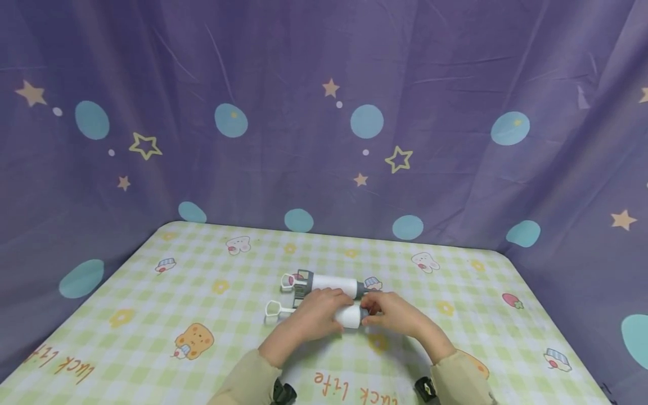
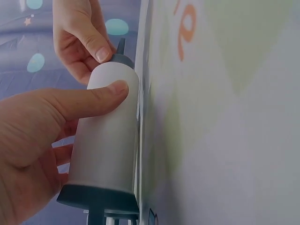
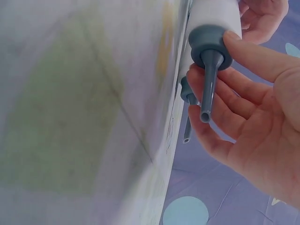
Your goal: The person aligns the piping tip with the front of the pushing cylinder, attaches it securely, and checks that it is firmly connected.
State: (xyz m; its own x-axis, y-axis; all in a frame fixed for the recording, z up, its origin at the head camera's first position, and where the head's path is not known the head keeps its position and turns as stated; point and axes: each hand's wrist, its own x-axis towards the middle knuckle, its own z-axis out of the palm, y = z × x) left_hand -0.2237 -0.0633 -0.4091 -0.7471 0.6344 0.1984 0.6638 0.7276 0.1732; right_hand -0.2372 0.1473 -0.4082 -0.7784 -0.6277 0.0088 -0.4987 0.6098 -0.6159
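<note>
Two large white plunger syringes with grey nozzle ends lie side by side on the table, handles to the left. My left hand [image 1: 318,313] grips the barrel of the nearer syringe [image 1: 349,316], its thumb across the white tube in the left wrist view. At the other end my right hand [image 1: 397,315] holds the grey nozzle cap [image 3: 208,37], thumb on one side and fingers curled beneath. The thin nozzle tube points out past the fingers. The farther syringe [image 1: 331,283] lies just behind, untouched, its own grey tip showing below in the right wrist view.
A green-and-white checked cloth [image 1: 243,349] with printed cartoons and lettering covers the table. Behind and at both sides hangs a purple curtain [image 1: 304,140] with stars and blue dots. Dark straps [image 1: 282,392] sit at both wrists.
</note>
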